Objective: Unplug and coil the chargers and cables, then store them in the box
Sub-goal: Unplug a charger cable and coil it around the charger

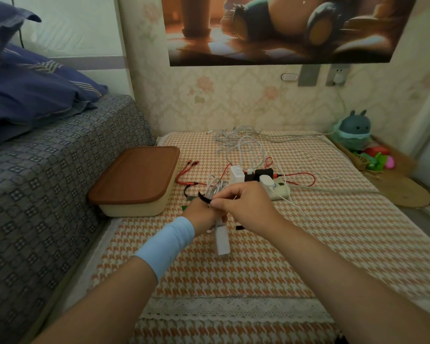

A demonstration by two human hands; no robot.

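Left hand is gripping looped white cable; right hand is pinching thin black strap. Smooth boxy charger is dangling, long axis toward viewer.

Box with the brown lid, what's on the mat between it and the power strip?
A red cable with several plug ends lies between the box and the power strip, in the head view.
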